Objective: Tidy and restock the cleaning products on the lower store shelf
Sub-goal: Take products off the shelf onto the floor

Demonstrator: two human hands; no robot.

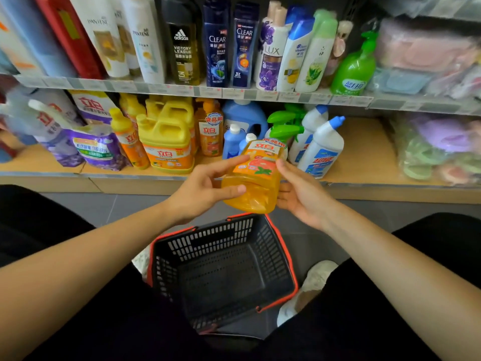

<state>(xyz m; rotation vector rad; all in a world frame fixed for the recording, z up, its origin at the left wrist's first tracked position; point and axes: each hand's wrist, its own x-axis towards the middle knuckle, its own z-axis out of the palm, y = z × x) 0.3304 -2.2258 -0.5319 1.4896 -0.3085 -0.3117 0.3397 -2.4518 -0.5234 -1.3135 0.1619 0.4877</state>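
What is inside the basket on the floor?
The basket shows only slotted bottom and walls, no products. The near end is dark, so anything small there could go unseen.

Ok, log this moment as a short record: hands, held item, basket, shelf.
left hand: grips the orange bottle on its left side
right hand: holds the same bottle on its right side
bottle pose: tilted, top toward the lower shelf
basket: black, red rim, on floor, nothing visible inside
shelf stock: yellow jugs, white bottles
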